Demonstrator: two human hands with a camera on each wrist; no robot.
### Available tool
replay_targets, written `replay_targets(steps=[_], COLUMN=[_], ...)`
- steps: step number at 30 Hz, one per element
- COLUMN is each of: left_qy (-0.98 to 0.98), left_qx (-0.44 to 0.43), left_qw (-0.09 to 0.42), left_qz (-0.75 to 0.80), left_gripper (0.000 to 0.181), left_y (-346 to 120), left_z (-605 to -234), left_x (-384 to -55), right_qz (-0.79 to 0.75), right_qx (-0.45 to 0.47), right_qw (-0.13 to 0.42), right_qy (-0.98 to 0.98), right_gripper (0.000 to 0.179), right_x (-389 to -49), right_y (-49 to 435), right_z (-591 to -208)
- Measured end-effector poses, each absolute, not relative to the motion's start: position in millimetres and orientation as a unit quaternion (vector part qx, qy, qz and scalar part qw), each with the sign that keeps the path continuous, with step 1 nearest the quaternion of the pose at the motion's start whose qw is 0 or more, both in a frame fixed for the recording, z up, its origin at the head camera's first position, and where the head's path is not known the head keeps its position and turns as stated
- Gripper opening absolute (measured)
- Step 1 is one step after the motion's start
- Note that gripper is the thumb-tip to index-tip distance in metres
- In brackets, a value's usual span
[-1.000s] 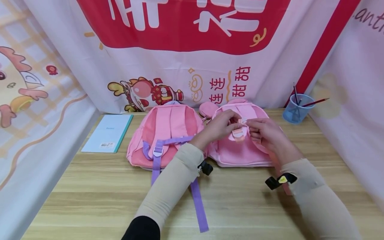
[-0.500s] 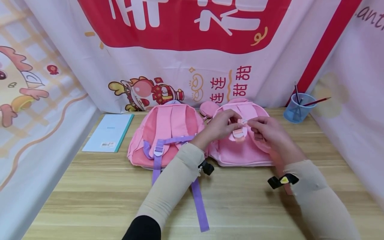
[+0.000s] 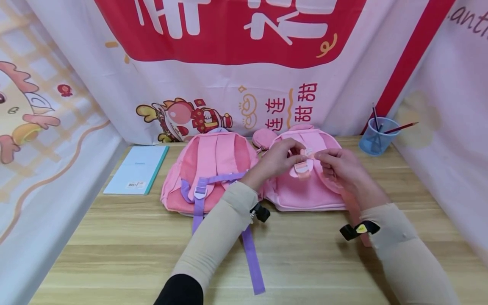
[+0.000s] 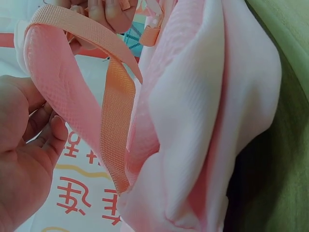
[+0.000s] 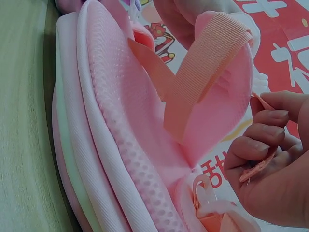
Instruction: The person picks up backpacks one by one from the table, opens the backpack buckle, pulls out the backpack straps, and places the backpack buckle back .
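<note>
The right-hand pink backpack (image 3: 305,195) stands with its strap side toward me. My left hand (image 3: 272,163) holds the edge of one padded shoulder strap (image 4: 63,72), with the thumb on the near side. A white buckle (image 3: 302,167) and peach webbing (image 4: 118,125) hang at that strap's lower end. Close beside it, my right hand (image 3: 343,167) pinches a peach webbing end, the other fingers curled round its tail (image 5: 258,166). In the right wrist view the webbing (image 5: 207,63) loops over the padded strap. Fingers hide the spot where the pinched end meets the buckle.
A second pink backpack (image 3: 207,156) stands to the left, its purple strap (image 3: 252,262) trailing over the wooden table (image 3: 114,254). A light blue notebook (image 3: 135,169) lies farther left. At the back right is a blue mesh cup (image 3: 377,137) with pencils. A printed cloth (image 3: 213,84) hangs behind.
Both hands keep their hold and barely shift. The buckle end of the strap has moved slightly left, and my right fingertips sit slightly farther from my left hand.
</note>
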State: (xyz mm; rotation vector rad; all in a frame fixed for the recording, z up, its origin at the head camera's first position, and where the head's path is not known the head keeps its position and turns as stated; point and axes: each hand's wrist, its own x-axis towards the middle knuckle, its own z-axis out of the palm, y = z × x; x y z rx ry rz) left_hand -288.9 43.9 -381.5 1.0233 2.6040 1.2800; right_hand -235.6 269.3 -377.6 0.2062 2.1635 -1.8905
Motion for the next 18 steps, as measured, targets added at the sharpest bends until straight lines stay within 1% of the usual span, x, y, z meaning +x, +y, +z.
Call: replay_targets(steps=[6, 12, 15, 18], left_qy=[0.844, 0.846, 0.849, 0.849], left_qx=[0.341, 0.351, 0.347, 0.344], left_qw=[0.037, 0.032, 0.031, 0.028], left_qz=[0.413, 0.401, 0.398, 0.4], left_gripper=[0.021, 0.022, 0.021, 0.019], left_y=[42.6, 43.1, 43.2, 42.8], left_z=[-381.2, -382.3, -383.0, -383.3], left_x=[-289.5, -290.3, -290.8, -290.5], right_qz=[-0.648, -0.654, -0.663, -0.654], right_qx=[0.078, 0.06, 0.062, 0.07], right_qw=[0.121, 0.117, 0.12, 0.13], right_qy=[0.748, 0.745, 0.737, 0.742], right_gripper=[0.013, 0.012, 0.013, 0.019], right_x=[-237.6, -241.6, -243.0, -242.4], right_y=[263.0, 254.8, 252.4, 253.5], right_z=[-376.4, -378.5, -379.6, -378.8])
